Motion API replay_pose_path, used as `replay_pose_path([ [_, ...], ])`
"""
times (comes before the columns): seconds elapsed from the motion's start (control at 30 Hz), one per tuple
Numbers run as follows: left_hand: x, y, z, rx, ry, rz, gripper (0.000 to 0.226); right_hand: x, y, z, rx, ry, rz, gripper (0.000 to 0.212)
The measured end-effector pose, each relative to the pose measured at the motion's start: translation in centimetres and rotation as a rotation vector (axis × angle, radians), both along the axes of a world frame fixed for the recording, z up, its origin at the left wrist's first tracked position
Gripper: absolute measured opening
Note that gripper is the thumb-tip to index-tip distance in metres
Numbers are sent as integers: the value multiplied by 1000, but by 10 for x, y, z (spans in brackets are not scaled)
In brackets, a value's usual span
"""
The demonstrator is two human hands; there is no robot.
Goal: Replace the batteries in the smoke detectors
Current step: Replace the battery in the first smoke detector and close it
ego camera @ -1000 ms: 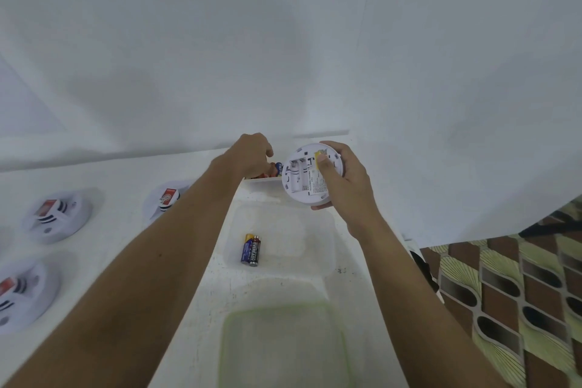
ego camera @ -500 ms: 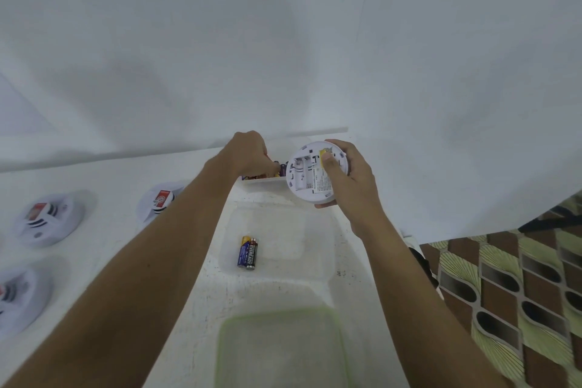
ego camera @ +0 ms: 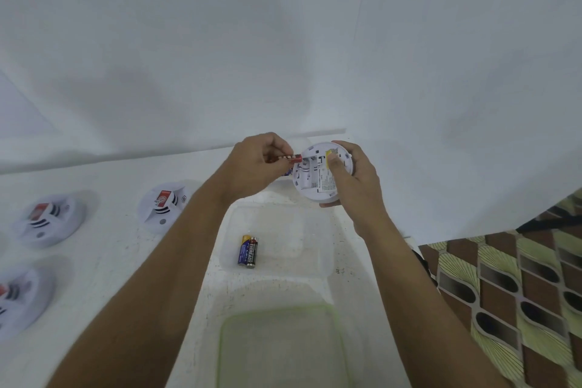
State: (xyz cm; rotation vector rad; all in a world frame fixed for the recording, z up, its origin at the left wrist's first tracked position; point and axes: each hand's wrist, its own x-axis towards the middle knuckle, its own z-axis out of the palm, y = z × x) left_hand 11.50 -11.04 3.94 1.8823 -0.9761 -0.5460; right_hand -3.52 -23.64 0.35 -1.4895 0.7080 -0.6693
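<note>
White surface, largest item: it carries everything you are working with, its right edge giving onto a patterned floor. Green-rimmed container, at the near edge: nothing visible inside it. Clear container, just beyond it toward the far edge: holds one pair of used-looking batteries lying side by side near its left wall, which suggests only one detector's worth has been pulled so far. Three closed smoke detectors, face up along the left part of the surface, well apart from your hands; whether any of these has fresh cells you cannot tell from here. Open smoke detector, held above the far end of the clear container, back toward you, battery bay showing and apparently empty: your right hand is clenched round its rim, thumb pressed on the label. Left hand: fingers pinched on a red battery, its tip touching the upper left edge of the bay. Progress, as a judgement: this unit is emptied and its first new cell is at the point of going in; seating it, adding the rest, closing the back and any remaining detectors are still to do.
</note>
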Motion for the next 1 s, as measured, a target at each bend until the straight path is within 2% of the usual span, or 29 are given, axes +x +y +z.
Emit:
replay_pose_path([
  [0.23, -12, 0, 0, -101, -172, -53, 26, 2, 4, 3, 1, -9, 10, 21],
  [0.37, -15, -1, 4, -126, -107, -27, 33, 2, 6, 3, -14, -13, 22, 22],
  [0.47, -16, -3, 3, -210, -88, 72, 25, 2, 6, 2, -13, -41, 27, 23],
  [0.63, -23, -9, -9, -273, -338, 161, 17, 4, 7, 5, 0, -93, 37, 20],
  [0.83, -38, -11, -26, -327, -426, 165, 25, 8, 8, 11, -33, -131, 7, 19],
  [0.93, -45, -11, -37, -261, -528, 152, 33, 8, 8, 10, 6, -130, 0, 19],
  [1.0, -49, -11, -42, -229, -529, 143, 35, 8, 8, 8, 11, -116, -15, 19],
])
